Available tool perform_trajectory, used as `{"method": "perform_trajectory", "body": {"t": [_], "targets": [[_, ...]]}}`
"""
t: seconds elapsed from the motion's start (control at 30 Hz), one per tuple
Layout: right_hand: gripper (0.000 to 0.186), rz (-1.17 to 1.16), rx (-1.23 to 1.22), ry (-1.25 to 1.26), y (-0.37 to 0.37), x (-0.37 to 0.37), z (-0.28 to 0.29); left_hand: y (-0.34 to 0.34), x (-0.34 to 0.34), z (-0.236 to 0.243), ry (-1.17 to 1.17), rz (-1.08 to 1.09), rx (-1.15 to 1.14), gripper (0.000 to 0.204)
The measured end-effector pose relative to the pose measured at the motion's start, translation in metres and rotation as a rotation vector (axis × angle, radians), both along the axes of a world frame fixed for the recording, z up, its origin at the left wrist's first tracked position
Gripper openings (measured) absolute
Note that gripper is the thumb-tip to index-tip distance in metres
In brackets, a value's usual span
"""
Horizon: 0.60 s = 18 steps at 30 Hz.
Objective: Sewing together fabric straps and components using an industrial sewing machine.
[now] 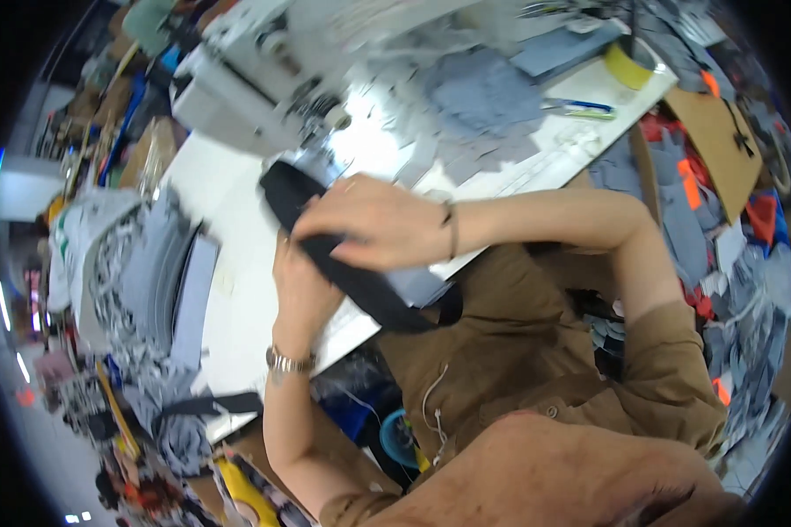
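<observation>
A long black fabric band (360,285) runs slantwise over the white sewing table, from near the machine down toward my lap, where its end curls. My right hand (378,220), with a dark cord at the wrist, lies over the band with its fingers closed on it. Below and left of it, my left hand (303,285), a metal watch on its wrist, grips the band from underneath; its fingertips are partly hidden. A piece of grey-blue cloth (417,285) shows beside the band's lower part. The white sewing machine (246,83) stands just beyond, its lamp glaring near the needle.
Grey cloth pieces (483,92) lie scattered across the far table (228,272), near blue and green pens (584,110) and a yellow tape roll (631,68). A stack of grey cut pieces (145,272) stands left. Heaps of scraps (747,325) fill the right side.
</observation>
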State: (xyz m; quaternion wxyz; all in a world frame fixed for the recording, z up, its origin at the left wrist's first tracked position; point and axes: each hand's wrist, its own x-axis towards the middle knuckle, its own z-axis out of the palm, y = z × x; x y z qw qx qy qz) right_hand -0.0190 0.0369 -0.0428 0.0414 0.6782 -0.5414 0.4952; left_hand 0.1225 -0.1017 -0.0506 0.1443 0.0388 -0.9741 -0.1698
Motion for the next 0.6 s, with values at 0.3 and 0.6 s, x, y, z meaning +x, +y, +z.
{"method": "perform_trajectory", "body": {"t": [0.3, 0.6], "targets": [[0.014, 0.539, 0.298, 0.368, 0.039, 0.065, 0.018, 0.001, -0.003, -0.004, 0.17, -0.088, -0.112, 0.049], [0.012, 0.121, 0.297, 0.525, 0.014, -0.059, 0.003, -0.015, -0.034, 0.008, 0.168, -0.119, -0.191, 0.052]]}}
